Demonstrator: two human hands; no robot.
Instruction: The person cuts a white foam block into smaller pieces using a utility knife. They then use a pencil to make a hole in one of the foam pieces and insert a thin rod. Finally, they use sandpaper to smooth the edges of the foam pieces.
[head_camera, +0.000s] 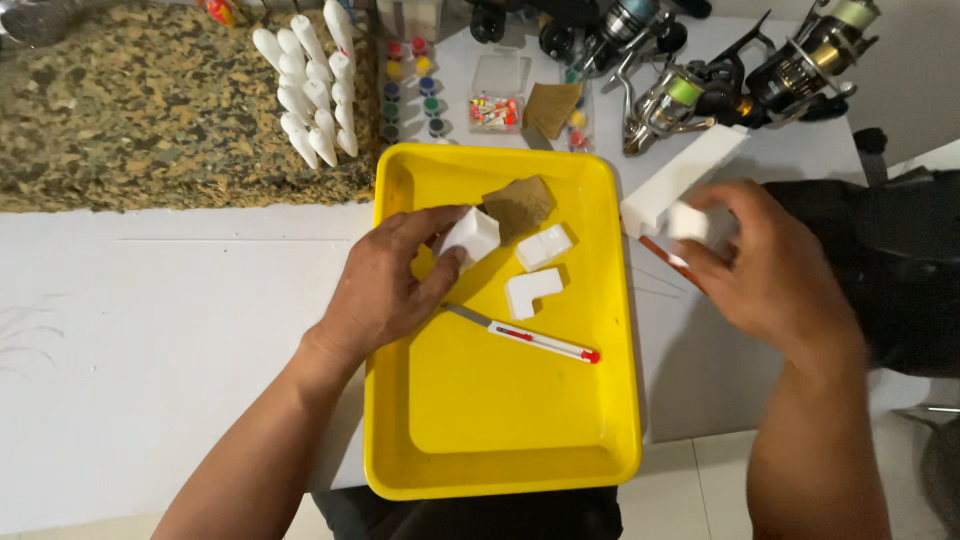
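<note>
Our left hand (385, 285) pinches a white foam block (470, 236) over the yellow tray (500, 430). Our right hand (765, 265), blurred, closes its fingers on a smaller foam piece (687, 221) just right of the tray, beside a long foam bar (683, 176) on the tabletop (150, 330). In the tray we see 2 more foam pieces (543, 246), a brown sandpaper scrap (518, 205) and a slim cutter (525, 335). Behind the tray stands a clear box (497, 100) of coloured bits.

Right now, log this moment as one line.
left hand: holds white foam block over yellow tray | right hand: holds small white foam piece | tray: craft knife
</note>
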